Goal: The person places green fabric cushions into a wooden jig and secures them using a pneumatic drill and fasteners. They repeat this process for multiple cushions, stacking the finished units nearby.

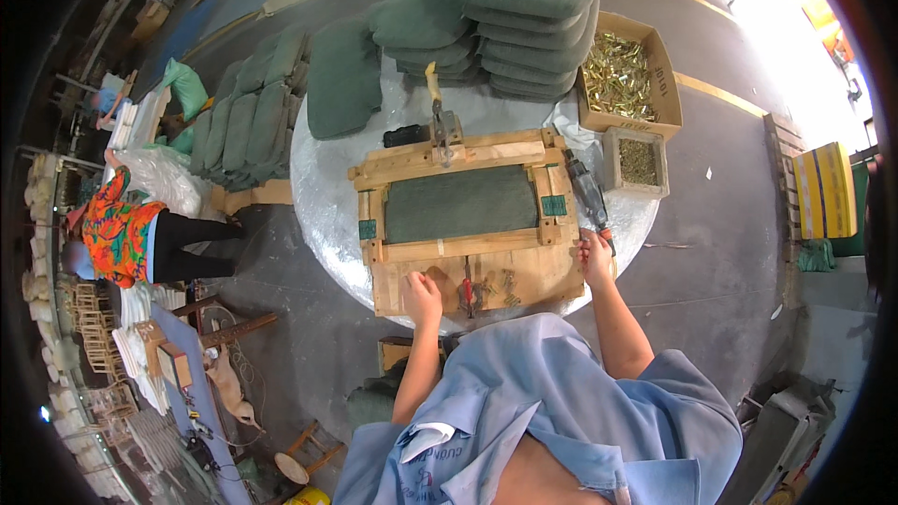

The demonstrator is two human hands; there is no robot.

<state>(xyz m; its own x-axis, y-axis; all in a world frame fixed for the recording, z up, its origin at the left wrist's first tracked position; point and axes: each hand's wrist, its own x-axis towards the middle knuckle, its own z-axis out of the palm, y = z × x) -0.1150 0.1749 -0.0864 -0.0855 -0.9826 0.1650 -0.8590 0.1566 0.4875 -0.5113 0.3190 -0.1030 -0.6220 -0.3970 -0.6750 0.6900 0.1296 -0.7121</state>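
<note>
A green fabric cushion [463,206] lies within a wooden frame [440,250] on a wooden board [402,297]. At the far side of the frame stands a metal toggle clamp [447,136] with a yellow handle. My left hand [423,297] is closed over the board's near left part; its fingers hide whatever is in them. My right hand [596,257], fingers curled, is at the board's right edge, beside the orange end of a dark power tool [586,189]. What its fingers grip is unclear. Red-handled pliers [469,292] and several small brass-coloured pieces [511,288] lie between my hands.
The round table [323,224] is wrapped in plastic film. Tall stacks of green cushions [528,28] stand at its far side. A cardboard box [669,98] of brass-coloured fittings and a smaller box [613,164] of tiny pieces sit at right. Another person [126,229] stands at left.
</note>
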